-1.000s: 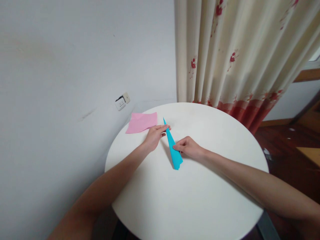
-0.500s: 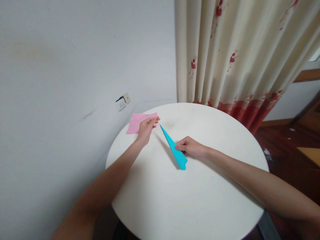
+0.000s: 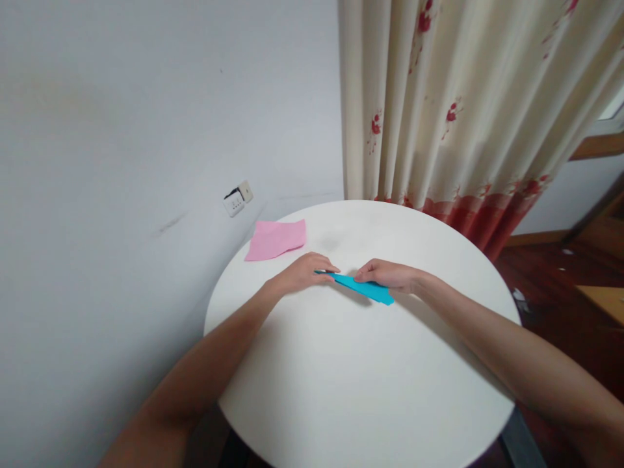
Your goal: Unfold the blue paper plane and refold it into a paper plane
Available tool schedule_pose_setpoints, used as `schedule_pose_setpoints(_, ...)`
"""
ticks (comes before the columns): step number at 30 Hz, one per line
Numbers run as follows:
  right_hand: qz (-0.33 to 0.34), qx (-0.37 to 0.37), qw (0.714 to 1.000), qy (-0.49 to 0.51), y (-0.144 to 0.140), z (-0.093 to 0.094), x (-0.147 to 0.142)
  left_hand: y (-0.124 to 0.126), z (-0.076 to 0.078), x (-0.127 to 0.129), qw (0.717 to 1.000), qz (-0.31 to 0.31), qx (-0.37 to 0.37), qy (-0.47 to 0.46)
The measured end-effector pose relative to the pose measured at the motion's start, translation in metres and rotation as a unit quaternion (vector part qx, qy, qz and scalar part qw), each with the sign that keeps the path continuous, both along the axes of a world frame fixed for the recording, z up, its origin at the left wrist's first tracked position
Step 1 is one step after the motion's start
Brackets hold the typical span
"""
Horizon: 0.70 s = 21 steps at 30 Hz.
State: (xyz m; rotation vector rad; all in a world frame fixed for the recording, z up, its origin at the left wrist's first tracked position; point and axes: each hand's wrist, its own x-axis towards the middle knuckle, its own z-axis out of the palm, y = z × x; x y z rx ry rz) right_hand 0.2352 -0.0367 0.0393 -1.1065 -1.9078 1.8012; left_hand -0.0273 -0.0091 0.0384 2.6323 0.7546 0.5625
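The blue folded paper [image 3: 358,286] now lies nearly sideways across the round white desk [image 3: 370,390], its narrow tip pointing to the person's left. Half a second ago it ran on a slant, tip aimed toward the far edge, with only the right hand on it. So the piece has been swung round, and the left hand [image 3: 305,274], which had drifted off to the pink sheet [image 3: 276,238], is back on the blue one.

Left fingers lie stretched flat, pressing down on the pointed end. The right hand [image 3: 390,275] covers the wider end, fingers low and loosely curled over the paper's far edge; whether they pinch it or merely press, I cannot tell from here.

The pink sheet sits untouched near the desk's far left edge, well apart from both hands. Behind it is a wall socket [image 3: 238,197], and a flowered curtain [image 3: 458,104] hangs beyond the desk.

My read: with both ends pinned and the long edge turned square to the person, the paper looks lined up for a crease along its length.
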Motion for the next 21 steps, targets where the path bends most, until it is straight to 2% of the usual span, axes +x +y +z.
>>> schedule_pose_setpoints(5, -0.055, -0.034, 0.997, 0.033, 0.003, 0.009, 0.007, -0.01, 0.006, 0.006, 0.991, 0.039, -0.098, -0.078)
schedule_pose_setpoints(8, -0.092, -0.064, 0.989, 0.092, 0.007, 0.016, 0.014, -0.015, 0.008, 0.01, 0.979, 0.083, -0.133, -0.128)
schedule_pose_setpoints(10, -0.113, -0.059, 0.984, 0.125, 0.012, 0.018, 0.017, -0.015, 0.006, 0.013, 0.968, 0.123, -0.147, -0.162)
schedule_pose_setpoints(15, -0.2, 0.003, 0.955, 0.218, 0.015, 0.007, 0.007, -0.011, -0.006, 0.021, 0.92, 0.199, -0.22, -0.255)
schedule_pose_setpoints(18, -0.197, 0.071, 0.952, 0.225, 0.01, -0.002, -0.006, -0.009, -0.013, 0.027, 0.89, 0.226, -0.25, -0.308)
schedule_pose_setpoints(21, -0.183, 0.154, 0.955, 0.174, 0.004, -0.006, -0.016, -0.01, -0.017, 0.033, 0.866, 0.244, -0.269, -0.343)
